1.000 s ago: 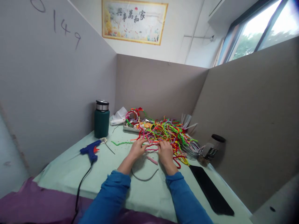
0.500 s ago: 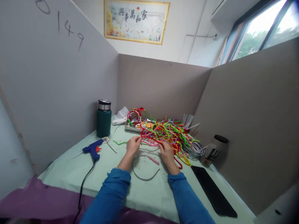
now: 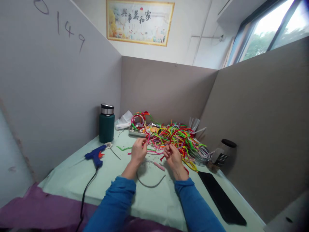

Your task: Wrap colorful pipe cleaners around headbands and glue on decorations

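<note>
Fuzzy sticks (image 3: 177, 137) make a big bright heap at the far middle; a thin gray hoop (image 3: 151, 187) lies nearer, in the middle; the right hand (image 3: 174, 158) pinches a red stick (image 3: 171, 138); the left hand (image 3: 139, 150) has its fingers close together, but I cannot tell what it holds.

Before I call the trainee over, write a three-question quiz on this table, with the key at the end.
1. Multiple choice: which is nearest the glue gun?
A) jar
B) bottle
C) tray
2. True or false: the glue gun is in the left hand.
3. Fill in the colour: the right hand holds a ____ stem.

Key: 1. B. 2. False; it lies on the table. 3. Red.
</note>
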`<state>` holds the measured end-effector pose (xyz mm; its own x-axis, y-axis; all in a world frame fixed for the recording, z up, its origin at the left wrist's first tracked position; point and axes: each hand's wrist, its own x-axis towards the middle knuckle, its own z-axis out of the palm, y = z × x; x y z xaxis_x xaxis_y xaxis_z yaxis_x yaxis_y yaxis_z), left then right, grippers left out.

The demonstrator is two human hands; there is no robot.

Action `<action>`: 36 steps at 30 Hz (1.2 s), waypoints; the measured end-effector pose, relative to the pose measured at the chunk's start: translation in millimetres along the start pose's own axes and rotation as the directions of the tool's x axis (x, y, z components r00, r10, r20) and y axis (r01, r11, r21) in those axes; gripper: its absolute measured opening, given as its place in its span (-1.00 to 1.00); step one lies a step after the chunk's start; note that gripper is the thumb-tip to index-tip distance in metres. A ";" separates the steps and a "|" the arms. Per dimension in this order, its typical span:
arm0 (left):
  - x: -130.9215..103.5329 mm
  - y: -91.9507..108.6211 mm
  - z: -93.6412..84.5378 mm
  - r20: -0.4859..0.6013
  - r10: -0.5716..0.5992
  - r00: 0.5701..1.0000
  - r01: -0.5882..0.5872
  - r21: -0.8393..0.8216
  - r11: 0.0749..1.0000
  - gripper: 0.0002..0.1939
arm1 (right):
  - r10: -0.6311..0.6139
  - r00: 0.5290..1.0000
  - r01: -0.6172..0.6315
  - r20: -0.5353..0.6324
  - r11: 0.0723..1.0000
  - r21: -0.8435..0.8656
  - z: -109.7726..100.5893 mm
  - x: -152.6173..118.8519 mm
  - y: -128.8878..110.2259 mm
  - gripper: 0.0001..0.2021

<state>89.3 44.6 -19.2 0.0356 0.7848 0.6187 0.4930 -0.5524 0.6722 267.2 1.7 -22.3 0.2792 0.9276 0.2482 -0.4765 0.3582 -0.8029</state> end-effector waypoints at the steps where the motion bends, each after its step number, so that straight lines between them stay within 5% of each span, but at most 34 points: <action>1: -1.7 3.4 3.2 0.124 0.029 0.992 -0.018 -0.085 0.996 -0.76 | 0.014 1.000 -0.016 0.024 0.998 0.058 5.6 -1.2 -0.3 -0.88; 3: -6.0 8.5 11.2 0.337 0.064 0.939 0.015 -0.227 0.974 -0.74 | 0.049 0.997 -0.055 0.057 0.991 0.120 15.1 -3.1 1.5 -0.94; 6: -11.5 11.9 19.3 0.592 0.084 0.802 0.137 -0.319 0.938 -0.69 | 0.062 0.997 -0.070 0.052 0.983 0.171 21.3 -3.4 8.4 -0.98; 12: -8.3 17.3 7.9 0.629 -0.113 0.769 0.242 -0.122 0.963 -0.71 | 0.053 0.996 -0.040 -0.070 0.984 0.173 8.1 2.2 19.6 -0.91; 19: -10.4 26.2 0.4 0.758 -0.015 0.652 0.242 -0.190 0.951 -0.67 | 0.058 0.981 -0.036 -0.185 0.992 0.122 -8.8 9.0 26.5 -0.85; 29: -6.7 5.9 4.5 0.670 -0.163 0.724 0.452 -0.282 0.847 -0.54 | 0.045 0.995 -0.047 -0.085 0.998 -0.028 -4.3 0.2 19.6 -0.70; 36: -8.2 7.5 3.4 0.724 -0.247 0.644 0.638 -0.330 0.696 -0.41 | -0.011 0.999 0.003 -0.034 0.970 -0.241 6.6 -7.0 26.0 -0.65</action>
<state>95.6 35.0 -20.6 0.5310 0.8451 -0.0622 0.0792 0.0236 0.9966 247.3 5.2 -41.4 0.3127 0.9194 0.2385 -0.2604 0.3244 -0.9094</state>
